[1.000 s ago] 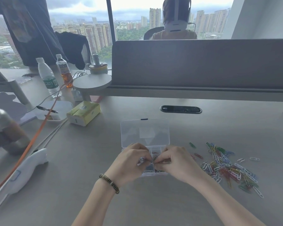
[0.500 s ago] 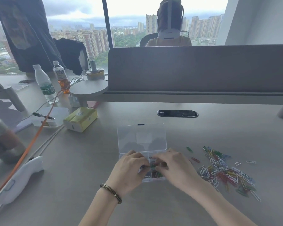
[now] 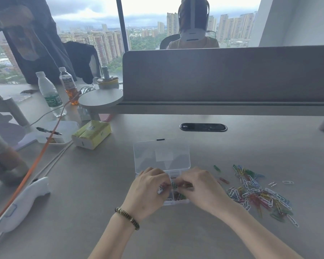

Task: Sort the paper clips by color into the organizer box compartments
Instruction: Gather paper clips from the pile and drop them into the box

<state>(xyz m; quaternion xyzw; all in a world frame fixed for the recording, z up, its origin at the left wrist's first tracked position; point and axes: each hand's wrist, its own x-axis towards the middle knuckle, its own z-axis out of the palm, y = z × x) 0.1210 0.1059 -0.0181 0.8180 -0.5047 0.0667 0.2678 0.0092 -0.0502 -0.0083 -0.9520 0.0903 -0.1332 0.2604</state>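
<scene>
Still early days I reckon: the organizer box [image 3: 178,200] sits near-centre on the table [image 3: 82,184], lid flipped open to the far side, a few red and green clips inside (compartments hard to make out). Both hands, left hand [image 3: 148,191] and right hand [image 3: 200,187], hover over it, fingers pinched together on something small, can't tell what. Big mixed pile of paper clips [image 3: 258,193] waits on the right

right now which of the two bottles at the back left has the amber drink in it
The smaller bottle, further back and to the right of the taller clear one with the green label.
</scene>
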